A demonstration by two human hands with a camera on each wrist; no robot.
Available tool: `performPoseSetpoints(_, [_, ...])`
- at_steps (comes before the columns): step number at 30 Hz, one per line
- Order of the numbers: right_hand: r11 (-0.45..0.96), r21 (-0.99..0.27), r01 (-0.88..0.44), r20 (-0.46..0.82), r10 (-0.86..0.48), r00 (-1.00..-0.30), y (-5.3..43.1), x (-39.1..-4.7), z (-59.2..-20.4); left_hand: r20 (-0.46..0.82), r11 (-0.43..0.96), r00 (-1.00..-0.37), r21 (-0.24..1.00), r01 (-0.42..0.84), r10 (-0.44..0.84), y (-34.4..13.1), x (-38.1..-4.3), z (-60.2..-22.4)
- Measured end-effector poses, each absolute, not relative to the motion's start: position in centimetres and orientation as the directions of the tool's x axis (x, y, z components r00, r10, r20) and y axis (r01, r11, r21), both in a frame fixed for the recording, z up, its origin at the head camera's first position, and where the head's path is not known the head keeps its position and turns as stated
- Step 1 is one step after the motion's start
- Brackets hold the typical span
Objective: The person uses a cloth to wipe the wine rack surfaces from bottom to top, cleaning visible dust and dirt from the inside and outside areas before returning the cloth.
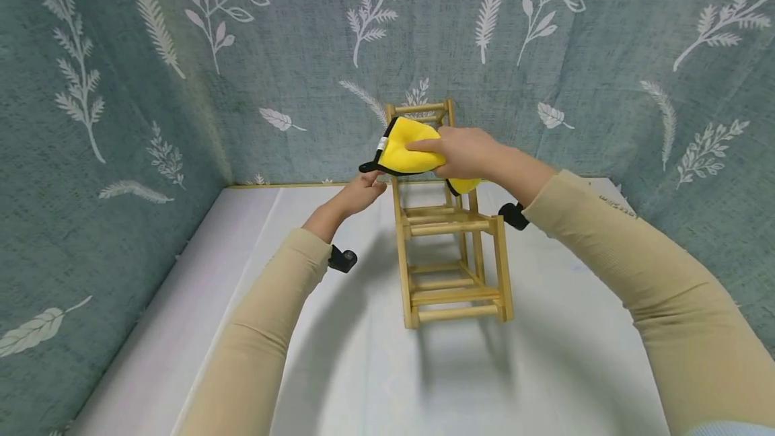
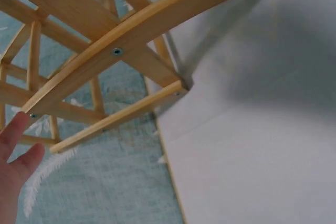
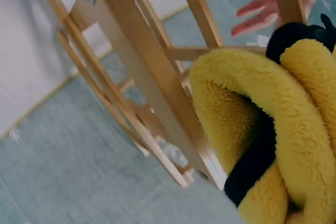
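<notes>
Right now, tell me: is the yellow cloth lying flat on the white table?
No, the right hand presses the yellow cloth against the top of the wooden rack, well above the table.

rack (image 1: 451, 268): pale smooth wood, metal screws | cloth (image 1: 407, 148): fluffy yellow fleece, black trim | table (image 1: 363, 369): matt white | wall (image 1: 109, 86): woven fabric

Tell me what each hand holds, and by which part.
Right hand grips the yellow cloth by its bunched middle; left hand touches the wooden rack with straight fingers.

sleeves (image 1: 636, 268): long, beige, ribbed knit | wrist cameras (image 1: 342, 260): small, black | hands: bare
</notes>
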State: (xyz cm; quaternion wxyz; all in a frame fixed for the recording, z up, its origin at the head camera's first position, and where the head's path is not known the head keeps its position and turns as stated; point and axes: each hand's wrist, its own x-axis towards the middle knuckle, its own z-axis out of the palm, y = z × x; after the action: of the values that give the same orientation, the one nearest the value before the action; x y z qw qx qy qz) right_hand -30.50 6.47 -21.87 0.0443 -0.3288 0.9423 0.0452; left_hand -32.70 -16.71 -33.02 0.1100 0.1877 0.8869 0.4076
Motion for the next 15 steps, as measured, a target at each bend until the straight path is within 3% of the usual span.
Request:
performPoseSetpoints(5, [0.820, 0.122, -0.559, -0.150, -0.542, -0.827, 8.4, -29.7, -21.3, 0.091, 0.562, -0.872, 0.732, 0.385, 0.480, -16.6, -33.3, -33.3])
performPoseSetpoints(9, [0.839, 0.151, -0.523, -0.190, -0.495, -0.848, 10.2, -28.7, -20.1, 0.093, 0.557, -0.865, 0.729, 0.397, 0.493, -16.7, -33.5, -33.2])
performPoseSetpoints(15, [0.811, 0.161, -0.562, -0.112, -0.551, -0.827, 10.1, -28.4, -20.0, 0.072, 0.527, -0.849, 0.756, 0.389, 0.523, -17.0, -33.8, -32.8])
